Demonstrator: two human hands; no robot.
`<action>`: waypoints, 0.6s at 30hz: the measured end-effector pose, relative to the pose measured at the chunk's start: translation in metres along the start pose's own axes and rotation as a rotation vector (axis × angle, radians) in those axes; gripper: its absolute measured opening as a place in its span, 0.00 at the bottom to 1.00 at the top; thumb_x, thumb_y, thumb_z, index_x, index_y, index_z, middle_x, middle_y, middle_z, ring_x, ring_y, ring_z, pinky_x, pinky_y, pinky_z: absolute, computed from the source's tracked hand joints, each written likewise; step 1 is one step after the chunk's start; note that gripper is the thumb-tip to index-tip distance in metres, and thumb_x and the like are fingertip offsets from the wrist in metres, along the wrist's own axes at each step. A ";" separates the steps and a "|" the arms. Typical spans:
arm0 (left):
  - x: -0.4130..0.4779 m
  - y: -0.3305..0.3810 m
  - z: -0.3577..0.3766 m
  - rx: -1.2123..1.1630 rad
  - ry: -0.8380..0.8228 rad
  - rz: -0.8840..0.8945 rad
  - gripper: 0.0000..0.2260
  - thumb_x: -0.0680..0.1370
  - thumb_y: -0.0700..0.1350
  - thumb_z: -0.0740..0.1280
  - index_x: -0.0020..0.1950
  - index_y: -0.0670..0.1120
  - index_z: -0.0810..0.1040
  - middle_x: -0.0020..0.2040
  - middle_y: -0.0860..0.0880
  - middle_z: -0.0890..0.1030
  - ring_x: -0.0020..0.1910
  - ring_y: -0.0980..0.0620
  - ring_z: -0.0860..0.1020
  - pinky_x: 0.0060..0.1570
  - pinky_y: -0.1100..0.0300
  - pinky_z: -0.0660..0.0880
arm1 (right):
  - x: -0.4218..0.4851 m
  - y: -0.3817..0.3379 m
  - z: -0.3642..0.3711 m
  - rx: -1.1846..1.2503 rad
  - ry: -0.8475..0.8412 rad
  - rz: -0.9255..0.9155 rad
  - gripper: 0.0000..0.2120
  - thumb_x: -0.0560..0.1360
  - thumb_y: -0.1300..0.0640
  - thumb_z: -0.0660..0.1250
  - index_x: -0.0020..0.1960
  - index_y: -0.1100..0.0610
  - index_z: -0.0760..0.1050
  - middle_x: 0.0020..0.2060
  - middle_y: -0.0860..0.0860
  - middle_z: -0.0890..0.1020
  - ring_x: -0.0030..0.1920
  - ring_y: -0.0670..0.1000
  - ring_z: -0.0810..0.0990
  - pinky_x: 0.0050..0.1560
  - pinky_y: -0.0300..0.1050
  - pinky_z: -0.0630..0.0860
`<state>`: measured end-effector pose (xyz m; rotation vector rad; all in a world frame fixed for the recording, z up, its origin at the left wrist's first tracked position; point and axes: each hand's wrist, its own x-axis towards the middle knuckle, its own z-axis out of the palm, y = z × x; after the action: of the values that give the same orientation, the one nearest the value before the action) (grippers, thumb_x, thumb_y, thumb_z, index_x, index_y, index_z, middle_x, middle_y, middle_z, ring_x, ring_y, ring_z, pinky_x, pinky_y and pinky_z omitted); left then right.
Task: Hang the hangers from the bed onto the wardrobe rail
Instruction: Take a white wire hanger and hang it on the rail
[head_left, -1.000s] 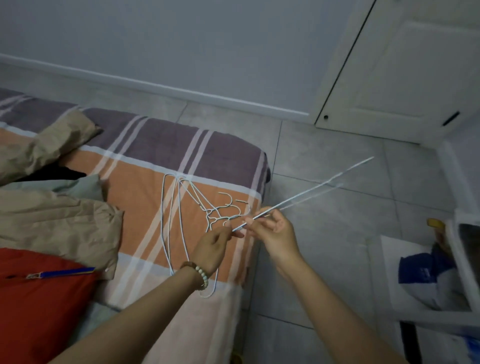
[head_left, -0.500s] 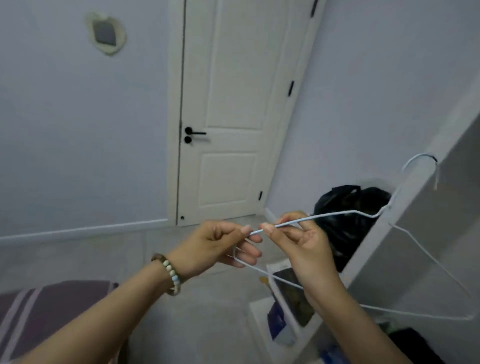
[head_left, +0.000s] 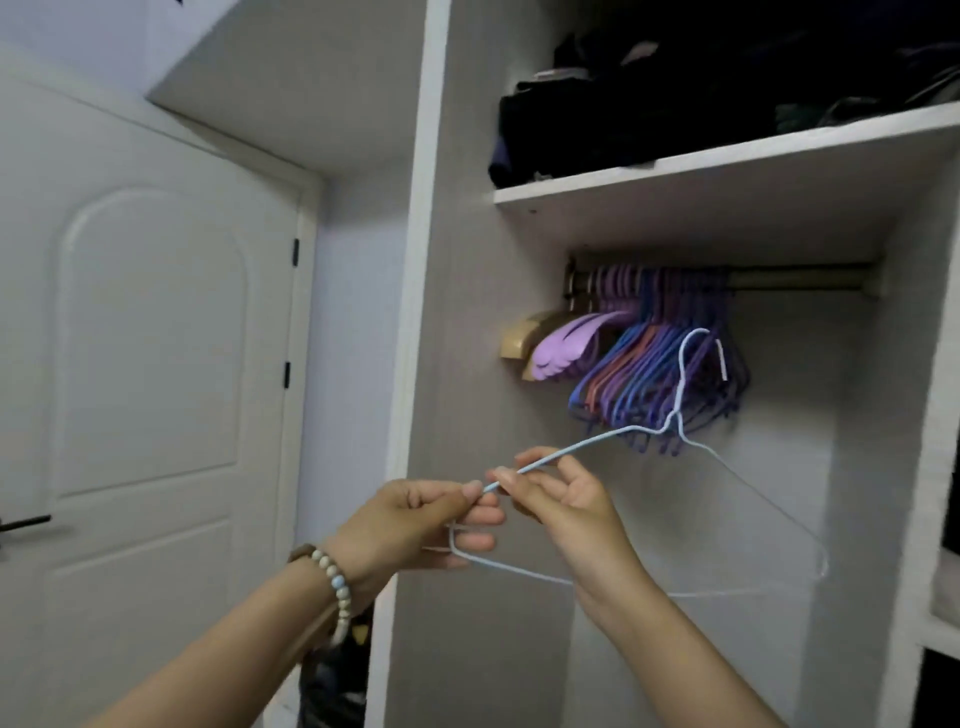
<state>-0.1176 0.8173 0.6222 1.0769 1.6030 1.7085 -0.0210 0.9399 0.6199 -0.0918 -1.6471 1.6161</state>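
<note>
L hand (head_left: 426, 519) & R hand (head_left: 561, 499) pinch thin pale-blue wire hanger (head_left: 597, 439), hook up, below rail (head_left: 800, 278).

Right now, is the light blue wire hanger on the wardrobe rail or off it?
Off it. Both the left hand and right hand pinch the hanger, and its hook sits below the rail.

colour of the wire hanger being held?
Pale blue wire hanger, clearest in the head view.
</note>
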 end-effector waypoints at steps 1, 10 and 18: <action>0.014 0.005 0.014 -0.007 0.000 0.019 0.10 0.77 0.49 0.63 0.47 0.46 0.82 0.42 0.52 0.86 0.37 0.56 0.83 0.42 0.63 0.78 | 0.010 -0.006 -0.015 0.003 0.023 -0.011 0.09 0.71 0.66 0.69 0.47 0.57 0.72 0.37 0.53 0.85 0.35 0.43 0.82 0.39 0.30 0.74; 0.114 0.039 0.127 -0.113 -0.025 0.141 0.09 0.77 0.47 0.63 0.46 0.47 0.81 0.40 0.53 0.85 0.36 0.58 0.83 0.40 0.64 0.77 | 0.078 -0.047 -0.120 -0.007 0.282 -0.120 0.13 0.71 0.66 0.71 0.50 0.60 0.69 0.39 0.58 0.81 0.31 0.45 0.80 0.34 0.33 0.75; 0.181 0.055 0.186 -0.157 -0.066 0.170 0.11 0.79 0.41 0.60 0.56 0.39 0.77 0.42 0.48 0.82 0.30 0.59 0.81 0.33 0.67 0.77 | 0.126 -0.071 -0.168 -0.103 0.422 -0.113 0.16 0.74 0.66 0.66 0.61 0.61 0.72 0.43 0.58 0.80 0.25 0.41 0.77 0.25 0.33 0.73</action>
<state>-0.0488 1.0606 0.7021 1.2065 1.3444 1.8541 0.0247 1.1339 0.7167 -0.3605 -1.3790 1.3189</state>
